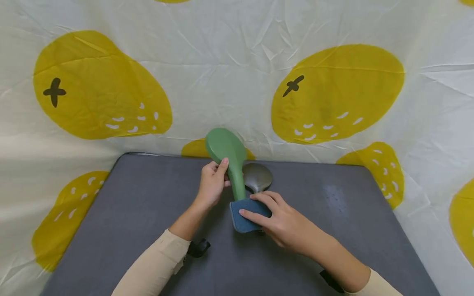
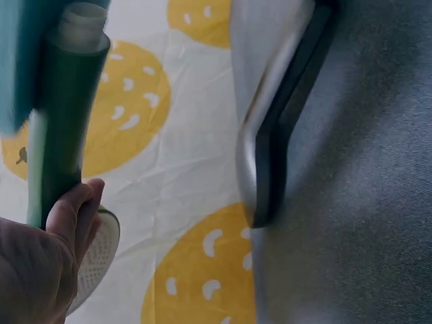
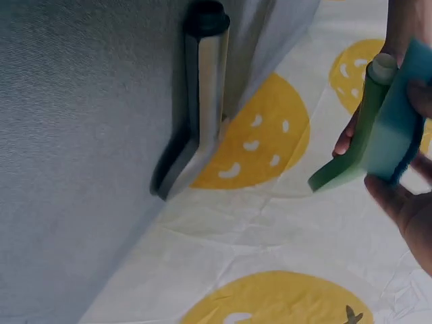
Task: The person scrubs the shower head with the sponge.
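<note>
My left hand (image 1: 212,185) grips a green shower head (image 1: 225,147) by its neck, holding it up with the head end pointing away. In the left wrist view, its pale perforated face (image 2: 98,260) shows below the fingers, and its handle ends in a white threaded stub (image 2: 82,25). With thumb and fingers, my right hand (image 1: 286,222) holds a blue sponge (image 1: 246,218) against the lower handle, which it covers in the head view. A second shower head (image 1: 258,177), silver-grey, lies on the table just beyond the right hand; its handle is mostly hidden there.
The dark grey table (image 1: 148,197) is backed and flanked by a white cloth (image 1: 222,90) printed with yellow lemon-like shapes. A pale smudge (image 1: 336,199) marks the table on the right. Black pieces (image 1: 199,248) show beside both wrists.
</note>
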### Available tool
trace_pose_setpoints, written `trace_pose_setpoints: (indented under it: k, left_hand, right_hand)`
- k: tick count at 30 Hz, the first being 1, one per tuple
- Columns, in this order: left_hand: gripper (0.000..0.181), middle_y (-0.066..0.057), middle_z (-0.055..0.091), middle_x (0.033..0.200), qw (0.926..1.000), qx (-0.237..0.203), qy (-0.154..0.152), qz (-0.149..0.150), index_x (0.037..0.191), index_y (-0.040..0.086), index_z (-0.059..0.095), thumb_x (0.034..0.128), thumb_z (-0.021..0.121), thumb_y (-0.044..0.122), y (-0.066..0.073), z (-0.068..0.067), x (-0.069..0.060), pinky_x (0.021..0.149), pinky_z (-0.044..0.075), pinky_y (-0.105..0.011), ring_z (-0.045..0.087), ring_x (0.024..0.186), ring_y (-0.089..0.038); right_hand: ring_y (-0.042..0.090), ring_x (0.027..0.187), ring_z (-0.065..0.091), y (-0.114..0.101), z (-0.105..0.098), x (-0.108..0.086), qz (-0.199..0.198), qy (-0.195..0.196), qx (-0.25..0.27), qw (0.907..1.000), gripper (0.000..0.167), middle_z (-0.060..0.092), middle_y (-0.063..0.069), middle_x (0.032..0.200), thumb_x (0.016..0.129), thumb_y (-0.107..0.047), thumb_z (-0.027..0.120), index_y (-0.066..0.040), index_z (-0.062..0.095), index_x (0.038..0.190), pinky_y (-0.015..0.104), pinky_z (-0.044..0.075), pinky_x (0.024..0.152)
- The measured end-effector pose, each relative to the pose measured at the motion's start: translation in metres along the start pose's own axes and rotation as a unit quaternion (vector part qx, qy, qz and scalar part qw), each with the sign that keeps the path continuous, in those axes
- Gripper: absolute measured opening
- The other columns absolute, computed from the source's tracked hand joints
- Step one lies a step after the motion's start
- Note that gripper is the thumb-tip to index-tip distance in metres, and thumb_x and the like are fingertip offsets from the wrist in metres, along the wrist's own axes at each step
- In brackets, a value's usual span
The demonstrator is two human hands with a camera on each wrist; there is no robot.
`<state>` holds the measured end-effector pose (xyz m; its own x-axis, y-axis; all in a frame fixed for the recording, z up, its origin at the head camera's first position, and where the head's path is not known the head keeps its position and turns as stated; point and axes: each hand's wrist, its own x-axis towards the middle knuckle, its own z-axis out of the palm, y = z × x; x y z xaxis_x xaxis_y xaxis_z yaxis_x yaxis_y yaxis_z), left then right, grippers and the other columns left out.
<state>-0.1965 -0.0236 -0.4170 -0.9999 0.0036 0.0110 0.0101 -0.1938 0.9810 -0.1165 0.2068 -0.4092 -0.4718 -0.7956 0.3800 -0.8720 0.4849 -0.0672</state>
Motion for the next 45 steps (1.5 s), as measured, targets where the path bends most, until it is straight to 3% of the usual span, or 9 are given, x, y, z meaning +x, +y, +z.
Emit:
trace_pose_setpoints:
  k: [3, 7, 15, 22, 28, 33, 37, 41, 45]
  left_hand:
    - [0.036, -0.032, 0.072, 0.105, 0.9994, 0.030, 0.009, 0.010, 0.122, -0.011, 0.064, 0.1102, 0.052, 0.021, 0.002, 0.002, -0.002, 0.068, 0.064, -0.030, 0.075, 0.079, -0.018]
    - [0.035, -0.026, 0.073, 0.100, 0.9982, 0.055, 0.002, 0.026, 0.119, -0.011, 0.066, 0.1096, 0.053, 0.020, 0.002, 0.004, -0.005, 0.063, 0.061, -0.025, 0.070, 0.075, -0.013]
    - [0.033, -0.014, 0.073, 0.092, 0.9993, -0.011, -0.034, 0.008, 0.117, -0.014, 0.063, 0.1098, 0.052, 0.016, -0.003, 0.007, -0.007, 0.065, 0.063, -0.028, 0.074, 0.074, -0.011]
    - [0.031, -0.009, 0.070, 0.084, 0.9977, 0.052, -0.009, 0.042, 0.111, -0.011, 0.067, 0.1084, 0.056, 0.018, 0.000, 0.002, -0.006, 0.059, 0.056, -0.021, 0.065, 0.067, -0.008]
    - [0.030, -0.025, 0.072, 0.103, 0.9962, 0.070, 0.002, 0.051, 0.120, -0.009, 0.068, 0.1078, 0.057, 0.016, 0.001, -0.002, -0.004, 0.067, 0.062, -0.025, 0.069, 0.081, -0.014]
    - [0.033, -0.032, 0.071, 0.107, 0.9985, 0.027, 0.000, 0.047, 0.123, -0.012, 0.064, 0.1081, 0.056, 0.015, 0.001, -0.003, -0.003, 0.068, 0.063, -0.027, 0.074, 0.083, -0.013]
    - [0.035, -0.036, 0.070, 0.111, 0.9979, -0.039, -0.017, 0.050, 0.128, -0.014, 0.058, 0.1096, 0.052, 0.016, -0.002, -0.005, -0.006, 0.072, 0.064, -0.028, 0.078, 0.084, -0.017]
    - [0.031, -0.019, 0.075, 0.099, 0.9976, -0.049, -0.009, 0.048, 0.126, -0.014, 0.057, 0.1088, 0.053, 0.012, -0.004, -0.005, -0.008, 0.067, 0.061, -0.021, 0.074, 0.078, -0.010]
    - [0.026, 0.002, 0.070, 0.088, 0.9973, -0.057, -0.005, 0.046, 0.123, -0.013, 0.057, 0.1079, 0.052, 0.008, -0.006, -0.003, -0.011, 0.062, 0.057, -0.016, 0.065, 0.070, -0.003]
  right_hand:
    - [0.040, 0.121, 0.056, 0.006, 0.000, 0.009, 0.018, 0.014, -0.015, 0.9996, 0.069, 0.051, 0.019, 0.143, 0.086, -0.006, 0.081, -0.027, 0.057, 0.148, 0.044, 0.062, 0.086]
    - [0.044, 0.122, 0.055, 0.018, -0.002, 0.023, 0.047, 0.040, -0.039, 0.9974, 0.070, 0.051, 0.022, 0.143, 0.086, -0.003, 0.081, -0.025, 0.057, 0.148, 0.048, 0.061, 0.088]
    - [0.046, 0.127, 0.050, 0.034, -0.008, 0.033, 0.107, 0.079, -0.019, 0.9910, 0.071, 0.047, 0.025, 0.146, 0.087, -0.005, 0.083, -0.022, 0.054, 0.150, 0.056, 0.056, 0.098]
    - [0.047, 0.119, 0.054, 0.022, -0.004, 0.031, 0.035, 0.053, -0.060, 0.9962, 0.068, 0.050, 0.025, 0.142, 0.086, -0.006, 0.083, -0.022, 0.059, 0.147, 0.054, 0.058, 0.093]
    - [0.041, 0.112, 0.058, -0.001, 0.003, 0.015, -0.047, 0.010, -0.108, 0.9930, 0.072, 0.056, 0.020, 0.136, 0.079, -0.005, 0.087, -0.025, 0.062, 0.144, 0.049, 0.059, 0.091]
    - [0.037, 0.120, 0.053, 0.001, 0.005, 0.002, -0.043, 0.024, -0.018, 0.9986, 0.048, 0.051, 0.018, 0.141, 0.101, -0.021, 0.067, -0.026, 0.056, 0.148, 0.047, 0.059, 0.092]
    - [0.035, 0.127, 0.052, 0.009, 0.015, 0.003, 0.012, 0.064, 0.065, 0.9958, 0.046, 0.046, 0.020, 0.147, 0.110, -0.038, 0.043, -0.021, 0.052, 0.151, 0.048, 0.057, 0.093]
    - [0.031, 0.129, 0.053, 0.018, 0.028, 0.014, 0.089, 0.106, 0.146, 0.9796, 0.054, 0.044, 0.019, 0.147, 0.105, -0.037, 0.057, -0.014, 0.046, 0.154, 0.047, 0.055, 0.095]
    - [0.030, 0.126, 0.054, 0.024, 0.034, 0.026, 0.152, 0.145, 0.205, 0.9560, 0.065, 0.044, 0.018, 0.145, 0.099, -0.020, 0.071, -0.012, 0.041, 0.156, 0.047, 0.057, 0.095]
